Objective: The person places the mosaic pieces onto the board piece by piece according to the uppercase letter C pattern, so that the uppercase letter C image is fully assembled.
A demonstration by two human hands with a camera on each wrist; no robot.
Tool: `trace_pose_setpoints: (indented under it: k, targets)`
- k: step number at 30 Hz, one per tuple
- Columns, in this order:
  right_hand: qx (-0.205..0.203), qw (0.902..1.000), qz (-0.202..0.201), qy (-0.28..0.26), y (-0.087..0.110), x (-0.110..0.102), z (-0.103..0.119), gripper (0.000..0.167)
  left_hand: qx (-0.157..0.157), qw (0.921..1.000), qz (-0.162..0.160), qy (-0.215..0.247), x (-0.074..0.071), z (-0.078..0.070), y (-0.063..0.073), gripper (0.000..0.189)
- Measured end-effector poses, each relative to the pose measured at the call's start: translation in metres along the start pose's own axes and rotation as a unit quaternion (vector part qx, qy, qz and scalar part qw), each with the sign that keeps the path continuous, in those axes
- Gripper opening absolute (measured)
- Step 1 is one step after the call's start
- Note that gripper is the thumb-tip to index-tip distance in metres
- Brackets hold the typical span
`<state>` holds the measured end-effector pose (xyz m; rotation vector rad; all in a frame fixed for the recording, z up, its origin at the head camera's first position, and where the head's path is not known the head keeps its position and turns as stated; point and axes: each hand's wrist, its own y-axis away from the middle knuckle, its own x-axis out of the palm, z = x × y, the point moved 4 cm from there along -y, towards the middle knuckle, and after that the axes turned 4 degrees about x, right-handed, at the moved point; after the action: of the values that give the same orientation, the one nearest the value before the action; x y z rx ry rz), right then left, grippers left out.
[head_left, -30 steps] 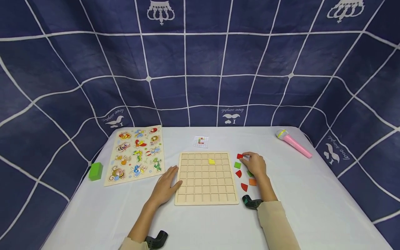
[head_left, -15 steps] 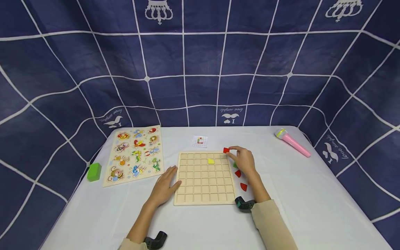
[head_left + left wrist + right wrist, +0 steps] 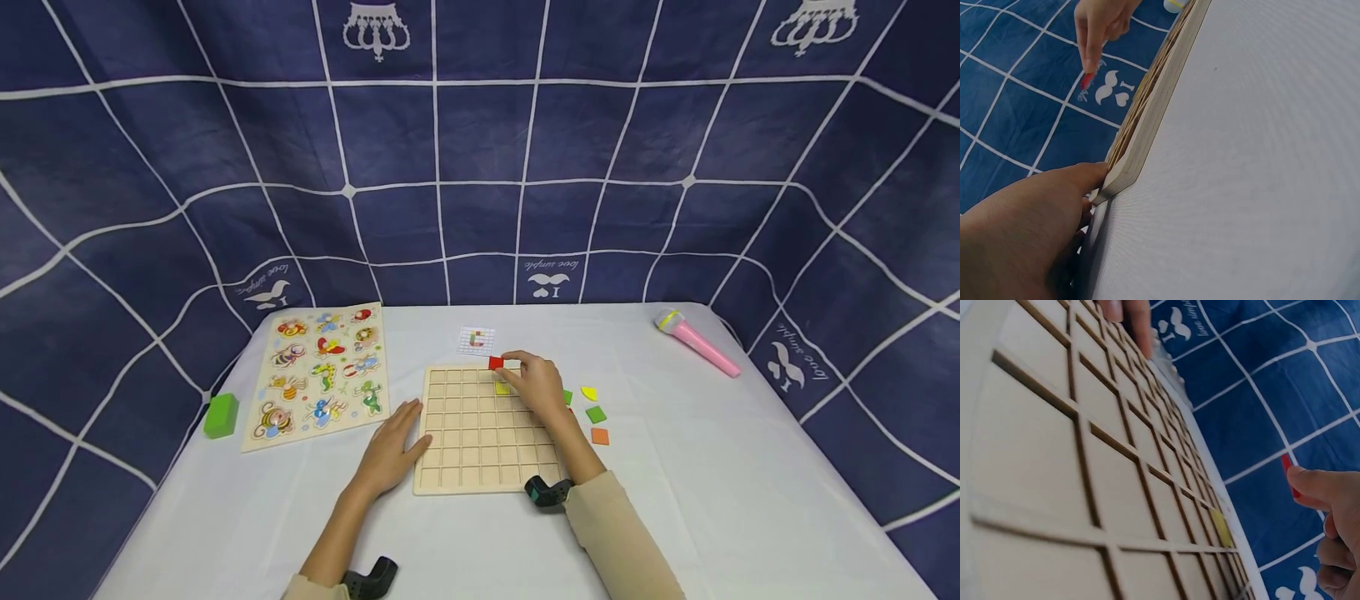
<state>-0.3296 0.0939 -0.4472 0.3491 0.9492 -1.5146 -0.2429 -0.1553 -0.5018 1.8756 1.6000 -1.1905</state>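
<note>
My right hand (image 3: 538,385) pinches a red square tile (image 3: 496,363) between thumb and fingertips, above the far edge of a wooden grid board (image 3: 480,458). In the right wrist view the tile (image 3: 1288,472) is seen edge-on, raised off the board. A yellow tile (image 3: 502,388) sits in a cell near the board's far side, partly covered by the right hand. My left hand (image 3: 392,448) rests along the board's left edge with fingers extended. The left wrist view has that thumb touching the board's rim (image 3: 1147,119) near a corner.
Right of the board lie loose tiles: yellow (image 3: 589,392), green (image 3: 596,414) and orange (image 3: 600,436), others partly behind the right arm. A small pattern card (image 3: 477,340) lies beyond the board. Left are an insect puzzle (image 3: 311,396) and green block (image 3: 221,416); right, a pink toy microphone (image 3: 705,348).
My right hand has carried the red square tile from the loose tiles leftward to above the board's far edge. The left hand stays at the board's left edge.
</note>
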Motion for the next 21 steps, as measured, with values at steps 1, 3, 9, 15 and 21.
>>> trace_pose_setpoints:
  k: [1, 3, 9, 15, 21]
  targets:
    - [0.002, 1.0000, 0.004, 0.002, 0.001, 0.004, 0.000, 0.032, 0.000, 1.0000, 0.000, 0.001, 0.000, 0.000, 0.000, 0.061]
    - [0.009, 0.9998, 0.016, 0.000, 0.003, 0.012, 0.000, 0.030, 0.000, 1.0000, -0.001, 0.001, 0.000, 0.001, 0.000, 0.061]
    - [0.020, 0.9985, 0.048, 0.014, 0.008, 0.031, -0.005, 0.029, -0.006, 1.0000, 0.001, 0.003, 0.001, 0.001, 0.001, 0.061]
    - [0.027, 0.9965, 0.072, 0.034, 0.011, 0.040, -0.009, 0.031, -0.004, 1.0000, 0.000, 0.008, -0.001, 0.000, 0.002, 0.061]
    - [0.031, 0.9959, 0.074, 0.042, 0.011, 0.040, -0.010, 0.031, -0.003, 1.0000, 0.000, 0.007, -0.001, -0.001, 0.001, 0.061]
